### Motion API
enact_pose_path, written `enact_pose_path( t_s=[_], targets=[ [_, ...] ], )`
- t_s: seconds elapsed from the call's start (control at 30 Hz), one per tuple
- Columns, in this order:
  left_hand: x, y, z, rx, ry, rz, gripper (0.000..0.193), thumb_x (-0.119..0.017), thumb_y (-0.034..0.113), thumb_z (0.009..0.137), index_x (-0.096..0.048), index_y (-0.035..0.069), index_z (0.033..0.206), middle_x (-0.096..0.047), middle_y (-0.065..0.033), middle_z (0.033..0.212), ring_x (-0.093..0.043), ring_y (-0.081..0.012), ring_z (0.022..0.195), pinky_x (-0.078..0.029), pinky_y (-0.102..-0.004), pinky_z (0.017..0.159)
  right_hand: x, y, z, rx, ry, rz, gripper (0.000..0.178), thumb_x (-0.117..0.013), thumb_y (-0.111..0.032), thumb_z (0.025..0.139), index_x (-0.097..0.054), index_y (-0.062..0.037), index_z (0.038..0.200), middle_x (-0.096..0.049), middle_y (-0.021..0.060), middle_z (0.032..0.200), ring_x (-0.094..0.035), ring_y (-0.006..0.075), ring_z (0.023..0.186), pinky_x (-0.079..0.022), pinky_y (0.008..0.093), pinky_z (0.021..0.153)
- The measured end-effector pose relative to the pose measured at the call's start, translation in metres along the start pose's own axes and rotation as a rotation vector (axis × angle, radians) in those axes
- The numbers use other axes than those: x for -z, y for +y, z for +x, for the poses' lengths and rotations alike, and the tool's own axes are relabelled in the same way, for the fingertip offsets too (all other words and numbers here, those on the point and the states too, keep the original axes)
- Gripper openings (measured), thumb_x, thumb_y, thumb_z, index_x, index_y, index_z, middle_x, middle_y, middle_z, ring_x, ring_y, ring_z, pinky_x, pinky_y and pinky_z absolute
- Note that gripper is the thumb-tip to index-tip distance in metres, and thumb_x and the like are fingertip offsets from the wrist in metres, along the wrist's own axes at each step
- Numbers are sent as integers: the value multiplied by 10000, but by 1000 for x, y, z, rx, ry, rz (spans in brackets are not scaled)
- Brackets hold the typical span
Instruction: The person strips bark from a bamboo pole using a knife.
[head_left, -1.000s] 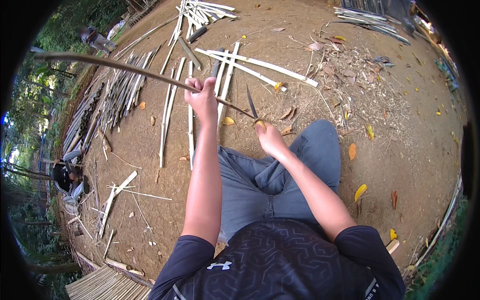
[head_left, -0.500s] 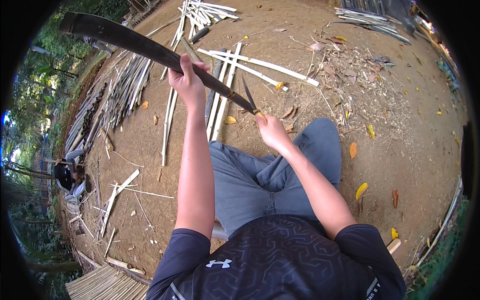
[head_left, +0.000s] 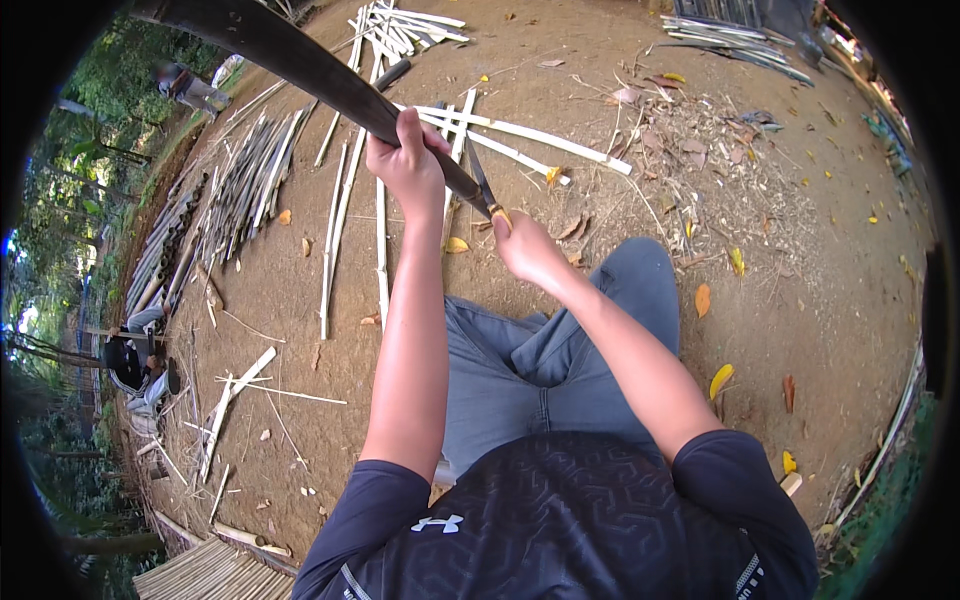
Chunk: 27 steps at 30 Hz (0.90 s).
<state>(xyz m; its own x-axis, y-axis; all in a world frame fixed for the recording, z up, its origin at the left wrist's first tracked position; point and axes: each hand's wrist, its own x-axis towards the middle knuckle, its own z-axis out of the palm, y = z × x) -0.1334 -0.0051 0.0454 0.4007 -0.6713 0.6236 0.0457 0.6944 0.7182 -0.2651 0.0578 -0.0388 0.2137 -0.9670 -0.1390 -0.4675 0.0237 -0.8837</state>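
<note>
A long, dark bamboo piece (head_left: 290, 60) slants from the upper left down toward my lap. My left hand (head_left: 408, 172) is wrapped round it, thumb on top. At the piece's lower end, my right hand (head_left: 528, 248) is closed round the handle of a knife (head_left: 480, 172). The knife's narrow dark blade points up and away, alongside the bamboo's near end. Whether the edge touches the bamboo I cannot tell. Most of the handle is hidden in my fingers.
Pale split strips (head_left: 520, 127) lie on the dirt ahead, with a bundle of poles (head_left: 245, 185) to the left. Shavings (head_left: 740, 200) are scattered at right. A seated person (head_left: 140, 365) is at far left; another person (head_left: 190, 88) stands beyond. A slatted bamboo surface (head_left: 215, 572) is at lower left.
My left hand has come right and the bamboo's near end has shifted left and slightly up. My right hand with the knife has moved a little left. The knife blade now stands closer to the bamboo.
</note>
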Motion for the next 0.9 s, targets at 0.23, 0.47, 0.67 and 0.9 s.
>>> enact_pose_path(
  t_s=[0.23,0.47,0.67,0.9],
  targets=[
    [4,-1,14,3,58,13,375,-647,373,951,-443,58,940,-502,-33,621,-529,-130,518,-461,-274,488,2,-9,24,-30,-54,-81,487,-412,-318,1028,-627,91,875,-639,254,693,-660,407,655,-501,492,636],
    [2,-2,14,-3,52,-17,366,-655,357,950,-459,50,916,-511,-31,601,-529,-127,501,-445,-269,479,-6,7,37,-137,-90,-170,475,-404,-316,1038,-627,82,905,-632,195,662,-646,324,596,-495,476,580],
    [6,0,13,-10,24,8,408,-648,405,942,-450,49,909,-502,-26,620,-530,-125,519,-449,-277,484,-3,-1,15,-86,-112,-142,426,-381,-282,1051,-610,77,1025,-597,104,676,-535,206,501,-447,386,483],
    [12,-3,13,17,22,31,389,-653,385,945,-452,55,901,-510,-32,592,-537,-138,494,-452,-273,485,-27,40,24,-47,47,-83,452,-375,-263,1025,-675,45,884,-655,243,740,-650,364,653,-506,467,641]
  ],
)
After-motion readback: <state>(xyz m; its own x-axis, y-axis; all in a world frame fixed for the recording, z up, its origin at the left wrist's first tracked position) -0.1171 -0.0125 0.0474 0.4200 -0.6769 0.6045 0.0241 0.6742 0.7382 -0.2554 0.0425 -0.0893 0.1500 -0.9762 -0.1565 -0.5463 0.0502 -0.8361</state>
